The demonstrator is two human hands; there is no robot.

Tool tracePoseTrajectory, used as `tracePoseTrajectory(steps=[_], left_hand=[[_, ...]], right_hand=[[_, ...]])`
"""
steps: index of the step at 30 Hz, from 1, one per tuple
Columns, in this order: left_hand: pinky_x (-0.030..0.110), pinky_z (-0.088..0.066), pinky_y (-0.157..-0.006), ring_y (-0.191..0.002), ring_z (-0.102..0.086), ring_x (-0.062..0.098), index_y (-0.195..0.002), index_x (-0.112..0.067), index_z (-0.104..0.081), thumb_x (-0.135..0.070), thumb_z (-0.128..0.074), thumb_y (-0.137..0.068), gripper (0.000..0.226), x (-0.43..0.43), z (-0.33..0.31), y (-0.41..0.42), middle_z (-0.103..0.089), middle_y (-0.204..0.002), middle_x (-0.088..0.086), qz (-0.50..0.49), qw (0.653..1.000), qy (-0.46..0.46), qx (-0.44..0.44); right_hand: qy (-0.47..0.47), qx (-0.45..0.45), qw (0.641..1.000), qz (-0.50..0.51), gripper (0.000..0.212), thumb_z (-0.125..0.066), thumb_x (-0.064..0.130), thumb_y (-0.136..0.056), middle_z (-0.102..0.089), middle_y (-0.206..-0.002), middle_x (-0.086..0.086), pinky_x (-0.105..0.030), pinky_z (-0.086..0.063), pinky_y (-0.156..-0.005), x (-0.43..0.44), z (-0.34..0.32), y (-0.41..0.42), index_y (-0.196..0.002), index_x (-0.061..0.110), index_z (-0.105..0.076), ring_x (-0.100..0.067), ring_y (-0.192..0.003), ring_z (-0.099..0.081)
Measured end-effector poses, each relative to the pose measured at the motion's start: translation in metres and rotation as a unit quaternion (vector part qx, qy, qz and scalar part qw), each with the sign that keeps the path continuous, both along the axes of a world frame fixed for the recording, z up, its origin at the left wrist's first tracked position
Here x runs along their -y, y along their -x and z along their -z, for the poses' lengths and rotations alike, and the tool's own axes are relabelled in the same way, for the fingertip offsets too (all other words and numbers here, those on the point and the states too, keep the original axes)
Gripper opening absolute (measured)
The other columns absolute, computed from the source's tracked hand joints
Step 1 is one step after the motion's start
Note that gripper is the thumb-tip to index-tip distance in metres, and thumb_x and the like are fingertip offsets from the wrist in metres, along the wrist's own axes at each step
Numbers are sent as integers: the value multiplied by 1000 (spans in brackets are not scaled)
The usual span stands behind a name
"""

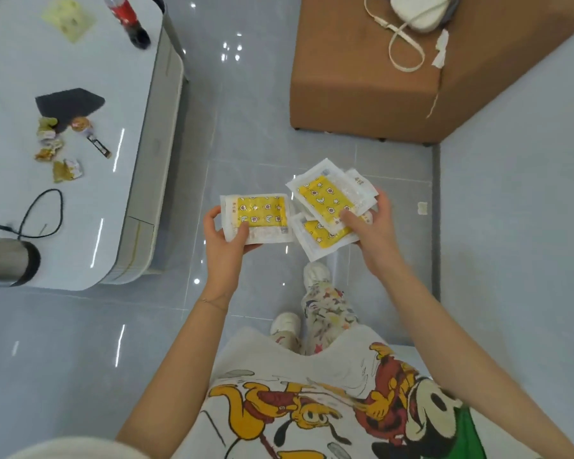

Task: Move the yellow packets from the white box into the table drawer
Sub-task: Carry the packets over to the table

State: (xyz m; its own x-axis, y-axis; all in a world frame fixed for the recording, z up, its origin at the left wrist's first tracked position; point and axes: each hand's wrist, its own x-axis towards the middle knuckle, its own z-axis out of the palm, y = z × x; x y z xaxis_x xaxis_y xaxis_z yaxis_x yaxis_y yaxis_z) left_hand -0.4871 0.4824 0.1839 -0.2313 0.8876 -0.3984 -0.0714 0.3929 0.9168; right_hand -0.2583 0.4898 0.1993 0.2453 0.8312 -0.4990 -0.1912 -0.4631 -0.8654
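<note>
Two hands hold yellow packets in front of you, above the grey tiled floor (246,144). Your left hand (224,246) grips a single packet (257,218) flat, thumb curled over its near edge, fingers underneath. Your right hand (368,226) clamps a fanned stack of packets (328,200), thumb pressing on top; at least three overlap. The single packet and the stack sit side by side, edges nearly touching. To your left, a glossy white surface (113,94) carries crumpled wrappers (52,150), a looped black cable (43,213), a red-labelled bottle (126,18) and a metal cylinder (7,260). Ahead on the right, a brown stool (362,94) bears a white bag (418,11).
</note>
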Motion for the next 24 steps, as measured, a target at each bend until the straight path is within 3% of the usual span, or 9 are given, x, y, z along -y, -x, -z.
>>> tracePoseTrajectory(steps=[8,14,19,24], left_hand=[[31,-59,-71,-94,-70,12,-131,-22,-33,-9,-57,-95,44,-56,-4,13,-62,-110,-8,-190,981,12,42],[31,-59,-70,-94,-69,16,-130,-20,-34,-7,-56,-95,44,-83,-3,54,-59,-113,-5,-304,951,10,61],[34,-59,-73,-105,-66,25,-134,-16,-37,-8,-58,-94,46,-109,4,115,-56,-127,10,-369,926,1,73],[33,-58,-72,-101,-68,22,-129,-20,-38,-6,-54,-95,40,-144,7,176,-59,-123,9,-412,907,-10,91]], right_hand=[[1,-11,989,-149,53,-66,4,-87,-62,-112,8,-41,-58,-75,-116,-7,17,-118,40,-43,-24,-105,-66],[9,-26,975,-221,54,-64,4,-88,-60,-118,6,-26,-55,-62,-191,-13,68,-125,36,-40,-21,-102,-66],[-38,9,948,-315,56,-63,-1,-87,-60,-112,9,-26,-56,-66,-263,-20,131,-130,26,-39,-8,-96,-66],[-14,-32,942,-335,59,-61,-2,-89,-59,-122,1,-32,-57,-71,-332,-22,199,-136,22,-36,-18,-101,-67]])
